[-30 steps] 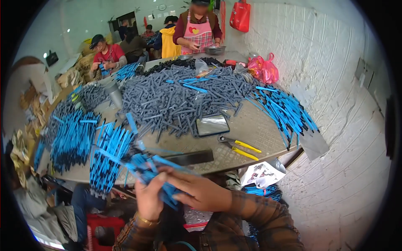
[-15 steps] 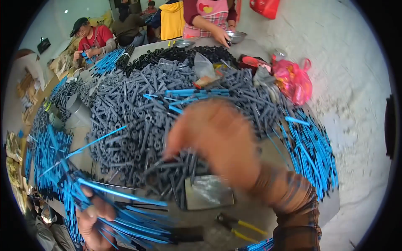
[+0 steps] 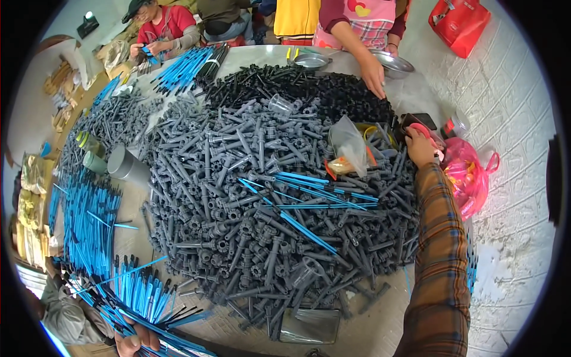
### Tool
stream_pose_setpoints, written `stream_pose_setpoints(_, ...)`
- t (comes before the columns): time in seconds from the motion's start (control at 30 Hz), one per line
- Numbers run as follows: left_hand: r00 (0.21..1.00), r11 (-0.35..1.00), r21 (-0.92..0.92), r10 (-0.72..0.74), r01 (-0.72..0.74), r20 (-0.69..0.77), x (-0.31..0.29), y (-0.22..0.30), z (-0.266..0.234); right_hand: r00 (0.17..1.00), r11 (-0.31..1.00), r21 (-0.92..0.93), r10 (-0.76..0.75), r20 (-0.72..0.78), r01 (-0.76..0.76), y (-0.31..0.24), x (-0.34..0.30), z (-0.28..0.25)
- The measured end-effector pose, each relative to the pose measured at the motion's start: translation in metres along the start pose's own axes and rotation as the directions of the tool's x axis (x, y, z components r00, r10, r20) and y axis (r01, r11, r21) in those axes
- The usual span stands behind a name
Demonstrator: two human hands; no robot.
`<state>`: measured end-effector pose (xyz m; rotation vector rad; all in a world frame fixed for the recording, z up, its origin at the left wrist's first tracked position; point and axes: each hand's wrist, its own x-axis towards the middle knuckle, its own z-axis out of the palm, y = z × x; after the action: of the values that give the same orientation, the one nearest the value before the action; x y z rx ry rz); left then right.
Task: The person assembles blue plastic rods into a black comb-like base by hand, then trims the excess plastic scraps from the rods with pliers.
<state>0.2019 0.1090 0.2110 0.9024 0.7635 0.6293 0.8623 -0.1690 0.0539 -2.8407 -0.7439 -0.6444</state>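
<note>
Grasping blue rods (image 3: 178,340) in left hand (image 3: 140,339) between 7 and 8 o'clock, by near edge of table (image 3: 372,321). Resting right hand (image 3: 421,150) at red item (image 3: 423,129) toward 3; seeing too little to say whether clenched on it or released. Noting grey heap (image 3: 220,232) across mid-table, loose rods (image 3: 309,232) on top. Marking black heap (image 3: 279,83) at 12, rod stacks (image 3: 89,220) between 8 and 9, cup (image 3: 128,166) at 9, tray (image 3: 309,327) at 6. Finding pink bag (image 3: 467,172) beside right hand, white wall (image 3: 517,107) beyond, red bag (image 3: 461,27) near 2. Logging steel bowl (image 3: 394,63) at 1 below aproned co-worker (image 3: 372,18), plus person in red (image 3: 178,21) at 11.
</note>
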Motion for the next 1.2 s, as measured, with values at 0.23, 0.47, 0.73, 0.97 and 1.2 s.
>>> stream_pose_setpoints(0.23,0.997,0.999,0.053,-0.004,0.0,0.071,0.018,0.003,0.015,0.943,0.927,0.362,-0.201,0.267,0.095,0.027,-0.031,-0.025)
stream_pose_setpoints(0.47,0.999,0.999,-0.01,0.053,-0.053,0.011,0.023,-0.011,0.0,0.93,0.985,0.082,-0.168,0.326,0.15,-0.006,-0.028,-0.046)
stream_pose_setpoints(0.73,0.994,0.996,0.006,0.086,-0.086,-0.069,0.015,-0.011,-0.009,0.84,0.989,0.06,-0.149,0.522,0.138,0.002,-0.033,-0.071)
stream_pose_setpoints(0.97,0.992,0.995,0.013,0.098,-0.097,-0.085,0.011,-0.014,-0.007,0.579,0.981,0.084,-0.171,0.797,0.175,-0.003,-0.03,-0.086)
stream_pose_setpoints(1.2,0.989,0.993,0.044,0.114,-0.111,-0.09,0.008,-0.012,-0.006,0.806,0.959,0.109,-0.278,0.522,0.261,0.03,-0.033,-0.054)
